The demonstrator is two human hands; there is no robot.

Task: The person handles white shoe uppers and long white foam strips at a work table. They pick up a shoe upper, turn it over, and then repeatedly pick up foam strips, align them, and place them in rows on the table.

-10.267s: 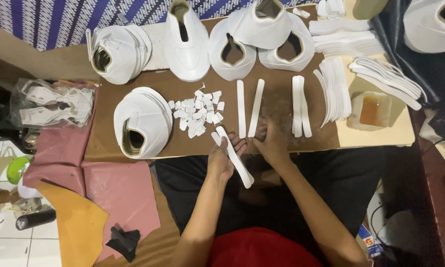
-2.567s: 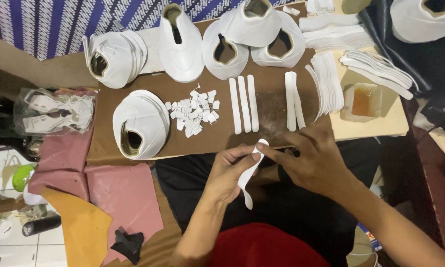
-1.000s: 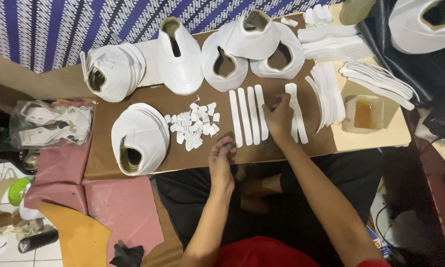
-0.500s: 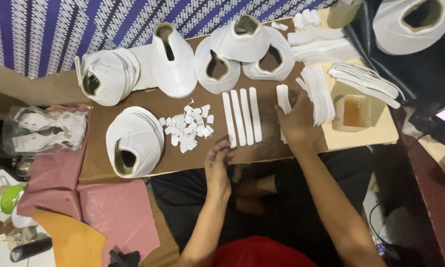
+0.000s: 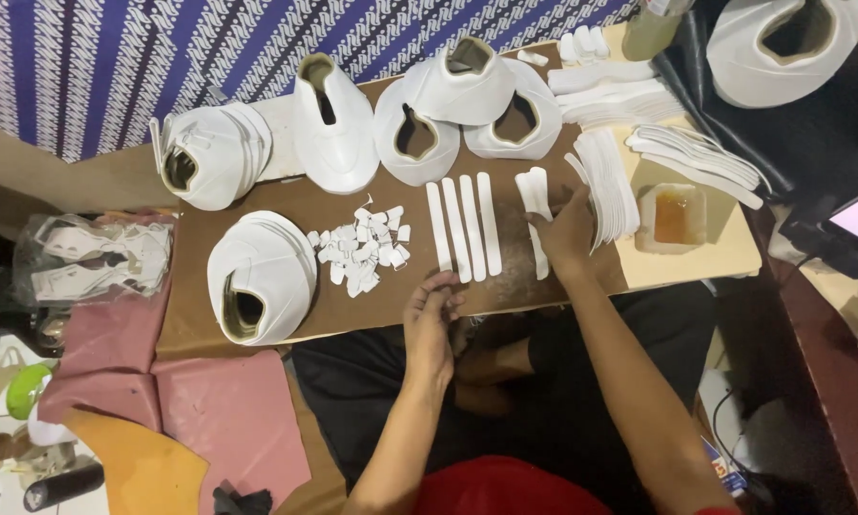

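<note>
While the right hand lies flat near the middle right of the frame, its fingers rest on a pair of white strips on the brown counter — whether its grip closes on them cannot be told from this view. Just left of those strips, three more white strips lie side by side, close together and nearly parallel. The left hand sits at the counter's near edge, below the three strips, fingers loosely curled and its grip holding nothing. Left of centre lies a heap of small white cut pieces, and beside it a stack of white shoe uppers. More white uppers line the far side — upper middle of the frame. At the right, a small tub of amber glue stands beside a fan of curved white pieces.
</note>
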